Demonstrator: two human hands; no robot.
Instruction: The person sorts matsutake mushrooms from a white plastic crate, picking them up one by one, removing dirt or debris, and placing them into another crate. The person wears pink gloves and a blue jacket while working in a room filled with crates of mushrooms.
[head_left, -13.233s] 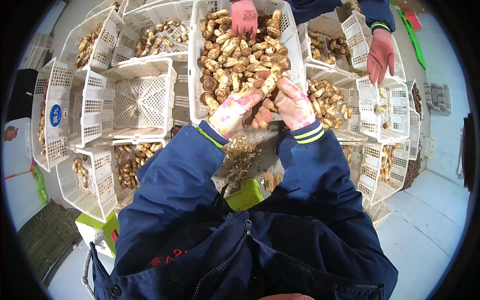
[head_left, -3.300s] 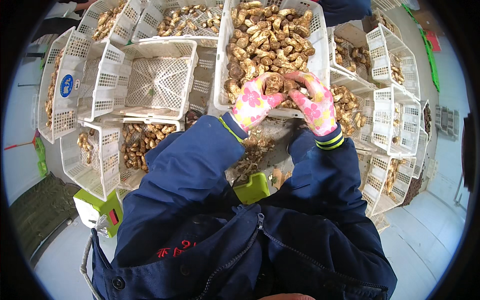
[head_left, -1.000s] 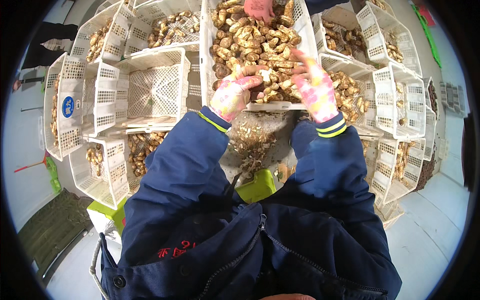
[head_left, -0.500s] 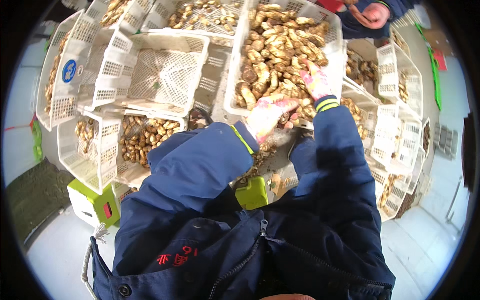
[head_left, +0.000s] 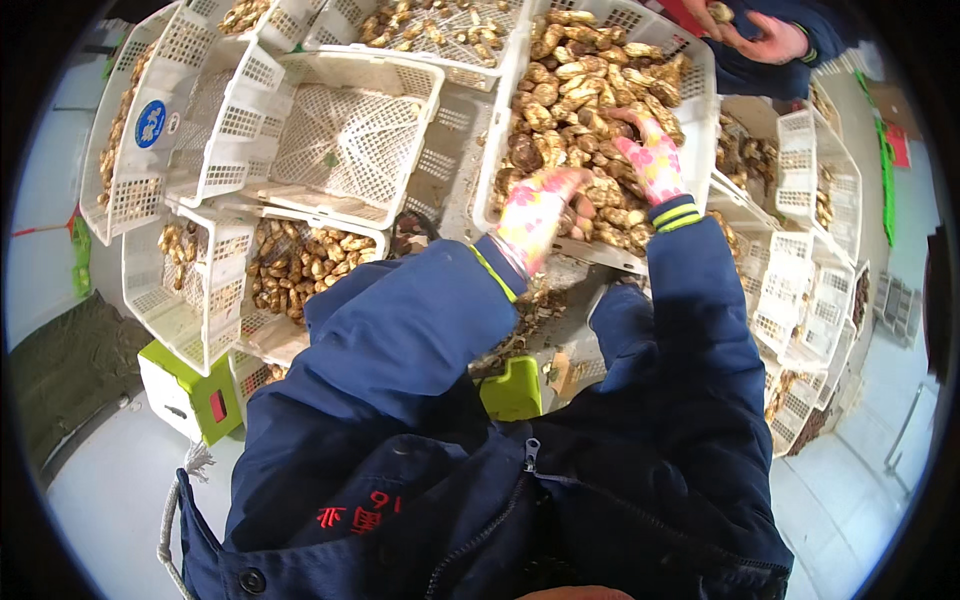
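A white perforated crate (head_left: 700,115) in front of me is heaped with brown-and-cream mushrooms (head_left: 575,85). At its near left side, my left hand (head_left: 540,215), in a pink-flowered cover with bare fingertips, is closed around a mushroom that its fingers mostly hide. My right hand (head_left: 652,165), covered the same way, reaches over the right part of the heap. Its thumb and forefinger are apart, their tips touching the mushrooms; the other fingers are partly hidden.
To the left sit a white crate (head_left: 345,140) with a bare mesh bottom and a crate of mushrooms (head_left: 305,265). More crates (head_left: 800,285) stack at the right. Another person's hand (head_left: 770,40) holds a mushroom at the far right. A green stool (head_left: 512,388) stands below my arms.
My left hand has moved from the crate's near edge onto the mushrooms. My right hand stays over the heap, its fingers shifted slightly. The whole view has shifted, and the other person's hand shows more.
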